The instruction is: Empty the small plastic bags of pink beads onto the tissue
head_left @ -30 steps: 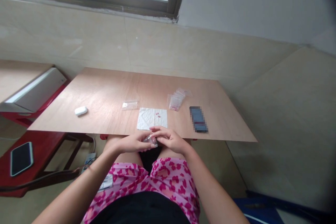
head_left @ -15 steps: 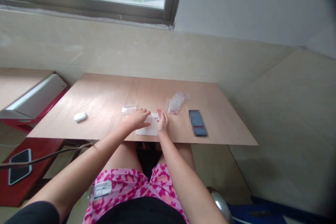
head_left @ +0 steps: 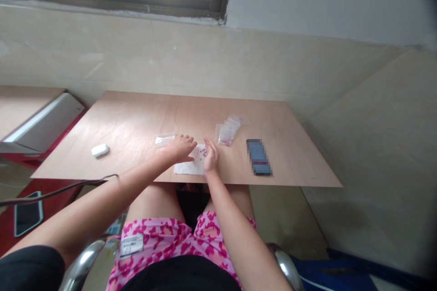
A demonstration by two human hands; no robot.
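Note:
My left hand (head_left: 181, 147) reaches over the white tissue (head_left: 188, 168) on the wooden table (head_left: 136, 122), fingers bent, with a bit of clear plastic showing under them. My right hand (head_left: 210, 157) rests on edge at the tissue's right side, fingers together, close to several tiny red beads (head_left: 202, 152) lying on the tissue. A clear little bag (head_left: 163, 139) lies just left of my left hand.
A pile of small clear bags (head_left: 228, 130) and a dark phone (head_left: 258, 157) lie to the right. A white earbud case (head_left: 99, 150) sits at the left. Another phone (head_left: 28, 213) lies on a red bench below left.
Both hands rose from my lap at the table's edge to the tissue on the table. Over the last half second they barely shifted.

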